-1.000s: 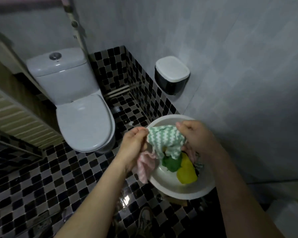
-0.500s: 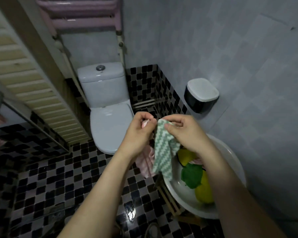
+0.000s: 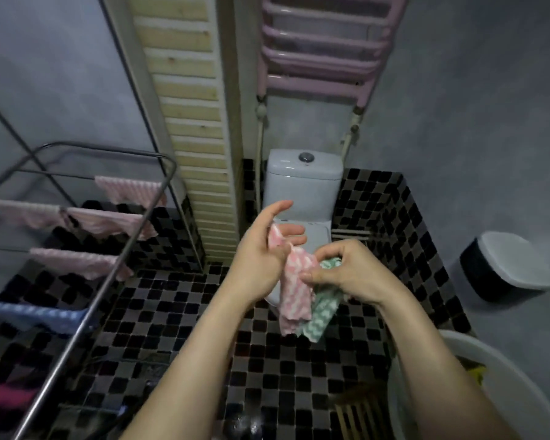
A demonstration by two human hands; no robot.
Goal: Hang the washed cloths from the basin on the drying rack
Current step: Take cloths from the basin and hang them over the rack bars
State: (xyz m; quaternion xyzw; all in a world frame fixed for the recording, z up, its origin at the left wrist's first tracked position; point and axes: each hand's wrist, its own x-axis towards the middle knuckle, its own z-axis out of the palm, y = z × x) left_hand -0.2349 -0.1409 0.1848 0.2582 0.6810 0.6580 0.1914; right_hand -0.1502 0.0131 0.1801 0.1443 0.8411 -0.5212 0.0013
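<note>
A: Cloths, where?
B: In mid-air, right of the grey metal drying rack [image 3: 88, 312]. The right hand [image 3: 350, 271] pinches 2: pink-and-white zigzag cloth [image 3: 296, 290] and green zigzag cloth [image 3: 321, 315]. The left hand [image 3: 261, 252], fingers loosely straight, cradles the pink, probably to separate them.

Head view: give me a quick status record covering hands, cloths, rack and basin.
left hand: fingers straight, pink cloth lying against its palm
right hand: fingers curled round green cloth, thumb on the pink cloth
drying rack: at left, with hung pink cloths and a blue cloth on its rails
basin: lower right, yellow item inside
step: both held cloths are out of the basin, not yet on the rack
</note>
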